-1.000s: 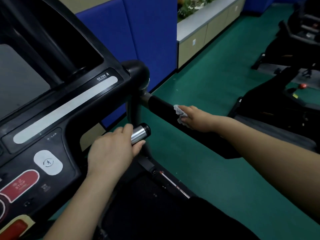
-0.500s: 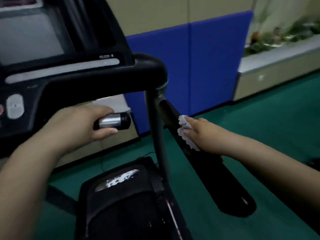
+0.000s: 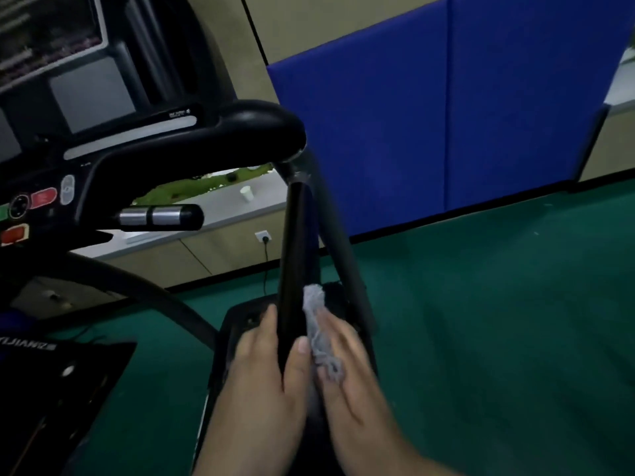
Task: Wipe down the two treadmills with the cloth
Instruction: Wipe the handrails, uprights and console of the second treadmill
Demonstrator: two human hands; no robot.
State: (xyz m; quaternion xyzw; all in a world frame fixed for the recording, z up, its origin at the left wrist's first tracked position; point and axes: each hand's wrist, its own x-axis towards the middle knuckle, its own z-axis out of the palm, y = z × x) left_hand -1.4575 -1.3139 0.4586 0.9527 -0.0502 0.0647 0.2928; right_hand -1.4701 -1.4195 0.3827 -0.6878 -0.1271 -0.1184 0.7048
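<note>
Cloth (image 3: 318,333) lengthwise along handrail (image 3: 297,255), under right hand (image 3: 347,369); left hand (image 3: 264,365) opposite

My right hand (image 3: 347,372) blurs against the cloth (image 3: 318,324), the handrail (image 3: 295,269) hides my left palm, and the console screen (image 3: 51,46) runs off-frame.

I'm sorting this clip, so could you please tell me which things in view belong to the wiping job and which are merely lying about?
Job:
- cloth
- black handrail
- left hand gripping the rail
- right hand pressing the cloth to it

Lying about:
- paper cup on the ledge
- wall socket
- blue wall pads
</note>
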